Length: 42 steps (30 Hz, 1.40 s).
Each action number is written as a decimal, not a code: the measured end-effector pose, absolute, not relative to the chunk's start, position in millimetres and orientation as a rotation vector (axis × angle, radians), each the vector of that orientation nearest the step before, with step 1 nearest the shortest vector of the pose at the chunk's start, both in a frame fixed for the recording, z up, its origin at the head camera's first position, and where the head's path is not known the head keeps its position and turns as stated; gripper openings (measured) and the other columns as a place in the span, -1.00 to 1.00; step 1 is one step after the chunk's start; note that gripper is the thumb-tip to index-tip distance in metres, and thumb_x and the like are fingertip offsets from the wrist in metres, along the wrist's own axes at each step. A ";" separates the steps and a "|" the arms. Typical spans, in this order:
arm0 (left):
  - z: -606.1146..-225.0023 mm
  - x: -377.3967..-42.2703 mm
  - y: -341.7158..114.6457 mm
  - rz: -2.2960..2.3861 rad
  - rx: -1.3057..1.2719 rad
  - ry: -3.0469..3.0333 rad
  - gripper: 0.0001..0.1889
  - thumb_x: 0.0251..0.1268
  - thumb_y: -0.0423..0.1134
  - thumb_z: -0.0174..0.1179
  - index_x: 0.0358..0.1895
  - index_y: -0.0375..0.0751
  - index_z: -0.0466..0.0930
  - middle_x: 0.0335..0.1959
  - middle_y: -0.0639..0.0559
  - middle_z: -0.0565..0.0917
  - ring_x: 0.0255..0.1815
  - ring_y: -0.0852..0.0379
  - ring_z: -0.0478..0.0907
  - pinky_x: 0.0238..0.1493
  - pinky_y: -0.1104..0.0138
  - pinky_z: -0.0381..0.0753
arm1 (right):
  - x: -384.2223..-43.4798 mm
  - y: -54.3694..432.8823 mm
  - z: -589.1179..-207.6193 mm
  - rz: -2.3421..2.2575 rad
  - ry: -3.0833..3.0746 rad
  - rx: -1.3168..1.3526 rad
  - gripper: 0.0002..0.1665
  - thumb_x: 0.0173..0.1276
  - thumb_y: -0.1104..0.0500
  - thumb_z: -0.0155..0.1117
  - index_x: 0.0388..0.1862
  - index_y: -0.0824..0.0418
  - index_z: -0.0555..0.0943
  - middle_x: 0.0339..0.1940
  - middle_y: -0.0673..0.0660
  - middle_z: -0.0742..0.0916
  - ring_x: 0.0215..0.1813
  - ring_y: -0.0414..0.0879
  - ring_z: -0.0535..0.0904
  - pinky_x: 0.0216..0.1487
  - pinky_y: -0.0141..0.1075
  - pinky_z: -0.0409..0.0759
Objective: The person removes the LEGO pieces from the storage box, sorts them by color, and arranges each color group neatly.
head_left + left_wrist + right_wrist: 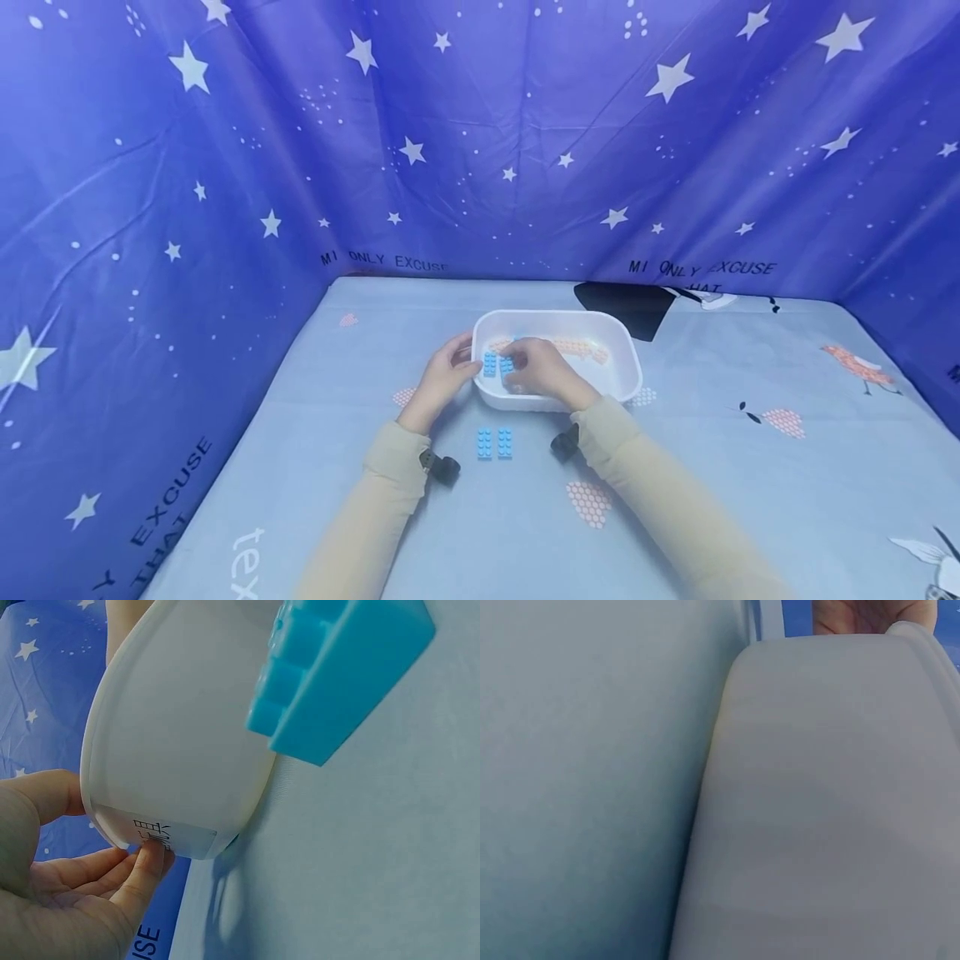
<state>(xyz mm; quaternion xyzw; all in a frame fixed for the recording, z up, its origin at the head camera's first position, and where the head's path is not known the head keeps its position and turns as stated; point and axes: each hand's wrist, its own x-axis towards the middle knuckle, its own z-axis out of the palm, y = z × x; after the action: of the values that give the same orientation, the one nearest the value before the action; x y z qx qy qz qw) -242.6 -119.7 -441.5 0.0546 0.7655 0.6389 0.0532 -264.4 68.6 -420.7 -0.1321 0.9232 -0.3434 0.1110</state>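
A white plastic bin [558, 403] stands on the cloth-covered table. My left hand [438, 379] grips its left end, and in the left wrist view the fingers [139, 881] press the labelled outer wall. Inside the bin, my right hand [545, 367] pinches a blue building brick [506, 365] between thumb and fingers. Another blue brick [490, 364] lies just left of it in the bin. Orange bricks [577, 347] line the bin's far side, partly behind the right hand. In the right wrist view the bin's outer wall [817, 795] hides the right hand.
Two blue bricks, a left one [484, 444] and a right one [505, 444], lie side by side in front of the bin, between the forearms. Blue starry curtains [517, 125] enclose the table at the back and sides.
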 end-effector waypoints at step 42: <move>-441.8 -242.6 -117.7 1.935 0.150 2.350 -0.38 0.31 -0.35 0.14 0.43 -0.23 0.24 0.39 -0.23 0.38 0.35 -0.19 0.40 0.36 0.05 0.45 | -236.8 101.8 -384.5 -1.271 2.772 -0.615 -0.51 0.14 0.19 0.47 0.07 0.27 0.62 0.01 0.17 0.68 0.05 0.09 0.63 0.20 -0.08 0.62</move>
<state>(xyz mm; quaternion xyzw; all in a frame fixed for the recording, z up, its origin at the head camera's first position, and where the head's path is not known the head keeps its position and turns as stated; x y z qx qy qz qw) -242.6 -117.7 -441.8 0.0492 0.7703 0.6341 0.0467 -236.8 101.8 -384.5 -0.1976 0.8909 -0.4086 0.0152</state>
